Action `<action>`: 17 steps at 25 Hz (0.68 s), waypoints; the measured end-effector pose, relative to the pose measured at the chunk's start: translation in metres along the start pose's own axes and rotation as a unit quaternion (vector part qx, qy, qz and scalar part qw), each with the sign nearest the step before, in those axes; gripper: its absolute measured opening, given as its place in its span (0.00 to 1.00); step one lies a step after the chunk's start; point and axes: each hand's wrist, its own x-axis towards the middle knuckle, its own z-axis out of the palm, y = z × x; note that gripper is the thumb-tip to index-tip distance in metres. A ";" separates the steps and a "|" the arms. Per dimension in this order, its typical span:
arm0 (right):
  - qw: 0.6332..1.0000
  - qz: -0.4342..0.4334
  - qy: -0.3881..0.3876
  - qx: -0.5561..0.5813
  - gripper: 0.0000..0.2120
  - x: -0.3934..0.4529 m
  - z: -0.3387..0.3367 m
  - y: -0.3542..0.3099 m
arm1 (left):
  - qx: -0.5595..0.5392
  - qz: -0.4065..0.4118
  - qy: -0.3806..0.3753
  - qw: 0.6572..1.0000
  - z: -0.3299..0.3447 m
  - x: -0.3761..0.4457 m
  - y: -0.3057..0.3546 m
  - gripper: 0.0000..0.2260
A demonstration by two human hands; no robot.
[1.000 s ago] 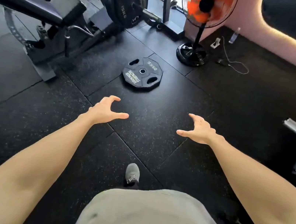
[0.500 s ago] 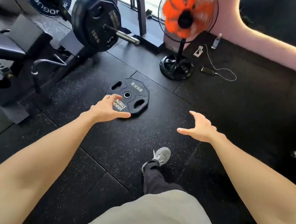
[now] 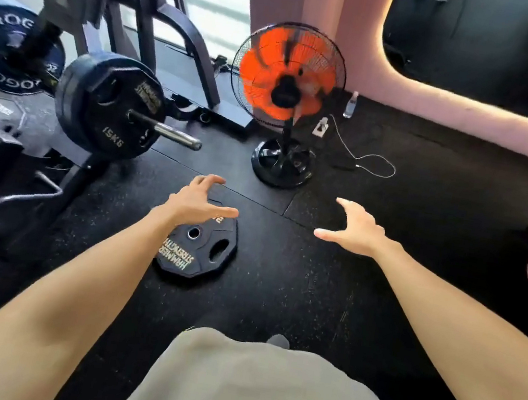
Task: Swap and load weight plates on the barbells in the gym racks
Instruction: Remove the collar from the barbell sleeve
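Right, my left hand (image 3: 198,201) is spread wide, fingers arched like a claw, hovering over the near-left part of the plate (image 3: 199,251) and holding nothing, and my right hand (image 3: 356,230) is just as wide and just as empty, out over bare floor (image 3: 293,291) well to the plate's right. That plate lies flat on the black rubber floor, lettering up, centre hole and one grip slot showing, the rest tucked behind my left wrist. I reckon the job now is getting both hands onto it properly: right hand has to come across to the far rim or that open slot, left hand takes the opposite side, fingers hooked under or through, not pinching the edge. A flat plate on rubber gives no gap, so I would tip one edge up first, then lift with bent knees and keep it close. Beyond it the barbell (image 3: 166,130) pokes its bare sleeve end toward me past a loaded 15 kg plate (image 3: 108,106), likely the destination. Mind the fan (image 3: 285,99) standing just behind and its cable (image 3: 366,157).
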 end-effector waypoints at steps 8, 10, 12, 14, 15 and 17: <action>0.979 0.168 0.073 0.092 0.50 0.035 -0.045 0.060 | 0.073 0.140 -0.112 0.981 -0.013 0.185 0.101 0.44; 0.962 0.221 0.103 0.125 0.49 0.035 -0.054 0.071 | 0.090 0.188 -0.146 0.967 -0.009 0.229 0.138 0.45; 0.942 0.273 0.130 0.146 0.48 0.027 -0.060 0.079 | 0.113 0.235 -0.186 0.947 -0.003 0.266 0.178 0.46; 0.918 0.319 0.157 0.173 0.48 0.016 -0.062 0.086 | 0.137 0.275 -0.213 0.928 0.008 0.293 0.213 0.47; 0.901 0.348 0.178 0.188 0.48 0.009 -0.062 0.089 | 0.148 0.296 -0.231 0.915 0.016 0.307 0.234 0.48; 0.862 0.405 0.216 0.213 0.48 -0.012 -0.057 0.095 | 0.169 0.342 -0.270 0.884 0.036 0.324 0.276 0.50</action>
